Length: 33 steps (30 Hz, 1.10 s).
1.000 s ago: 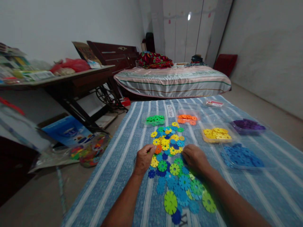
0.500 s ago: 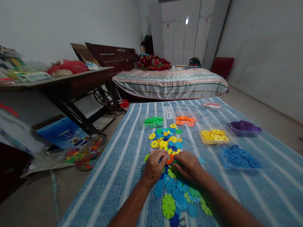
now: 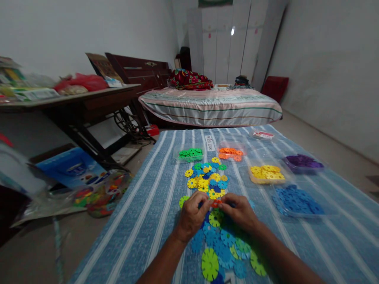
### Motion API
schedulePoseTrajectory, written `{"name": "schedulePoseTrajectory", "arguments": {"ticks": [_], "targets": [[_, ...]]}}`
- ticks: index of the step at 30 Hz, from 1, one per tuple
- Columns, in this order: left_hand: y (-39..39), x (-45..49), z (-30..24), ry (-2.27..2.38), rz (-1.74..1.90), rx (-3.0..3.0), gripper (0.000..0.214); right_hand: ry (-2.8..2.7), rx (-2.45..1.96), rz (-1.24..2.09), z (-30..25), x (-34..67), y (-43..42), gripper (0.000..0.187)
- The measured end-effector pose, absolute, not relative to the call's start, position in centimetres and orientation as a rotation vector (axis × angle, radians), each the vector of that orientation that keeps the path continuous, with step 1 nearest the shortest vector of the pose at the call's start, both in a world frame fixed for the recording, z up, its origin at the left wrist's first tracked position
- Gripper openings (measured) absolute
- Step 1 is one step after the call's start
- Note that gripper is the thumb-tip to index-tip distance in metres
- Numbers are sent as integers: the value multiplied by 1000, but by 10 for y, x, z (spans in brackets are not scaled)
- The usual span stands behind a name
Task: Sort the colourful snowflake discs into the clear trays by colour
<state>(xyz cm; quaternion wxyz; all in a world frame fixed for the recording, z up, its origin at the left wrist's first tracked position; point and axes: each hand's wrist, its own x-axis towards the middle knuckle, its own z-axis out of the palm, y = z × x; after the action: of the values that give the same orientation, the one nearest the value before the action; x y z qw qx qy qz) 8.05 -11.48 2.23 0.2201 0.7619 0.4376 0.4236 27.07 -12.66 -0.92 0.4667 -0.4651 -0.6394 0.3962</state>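
Between my two hands is an orange notched disc [image 3: 216,203], seen nearly edge-on. My left hand [image 3: 193,213] pinches its left side with thumb and fingers. On the other side, my right hand [image 3: 239,211] has its thumb and forefinger closed at the disc's right edge. Whether a second piece is joined to it is hidden by the fingers. Beneath and around the hands lie loose flower-shaped discs: yellow discs [image 3: 203,184] beyond them, blue discs [image 3: 211,236] nearer me, and a large lime-green disc [image 3: 210,264] close to the front.
Clear tubs stand on the striped cloth [image 3: 142,221]: green pieces [image 3: 191,154], orange pieces [image 3: 231,154], yellow pieces [image 3: 266,173], blue pieces [image 3: 297,201] and purple pieces [image 3: 303,162]. A small red-and-white box [image 3: 263,135] lies at the far right. A bed [image 3: 210,106] is behind.
The orange disc has turned from facing me to nearly edge-on. My right thumb and forefinger have come in to its right edge; the left hand stays close to where it was.
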Motion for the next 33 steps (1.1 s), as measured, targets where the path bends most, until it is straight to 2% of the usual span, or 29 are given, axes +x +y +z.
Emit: {"name": "schedulePoseTrajectory", "arguments": {"ticks": [4, 7, 13, 16, 19, 25, 33], "targets": [[-103, 66, 19, 1302, 1349, 2087, 19, -1563, -1212, 881, -5, 281, -119, 28], [-91, 48, 12, 1475, 1429, 2034, 15, -1632, -1339, 675, 2, 292, -101, 29], [-79, 27, -2, 1761, 1310, 1948, 14, -1658, -1591, 28, 51, 315, -28, 19], [-78, 26, -6, 1803, 1237, 1957, 12, -1557, -1753, -136, 70, 318, -2, 21], [-79, 26, -8, 1797, 1212, 1959, 11, -1665, -1781, -146, 60, 312, -7, 22], [-81, 30, -6, 1773, 1166, 1986, 13, -2059, -1589, 30, 0, 296, -60, 26], [-84, 28, -1, 1621, 1004, 2010, 15, -1887, -1427, 317, -27, 304, -81, 28]]}}
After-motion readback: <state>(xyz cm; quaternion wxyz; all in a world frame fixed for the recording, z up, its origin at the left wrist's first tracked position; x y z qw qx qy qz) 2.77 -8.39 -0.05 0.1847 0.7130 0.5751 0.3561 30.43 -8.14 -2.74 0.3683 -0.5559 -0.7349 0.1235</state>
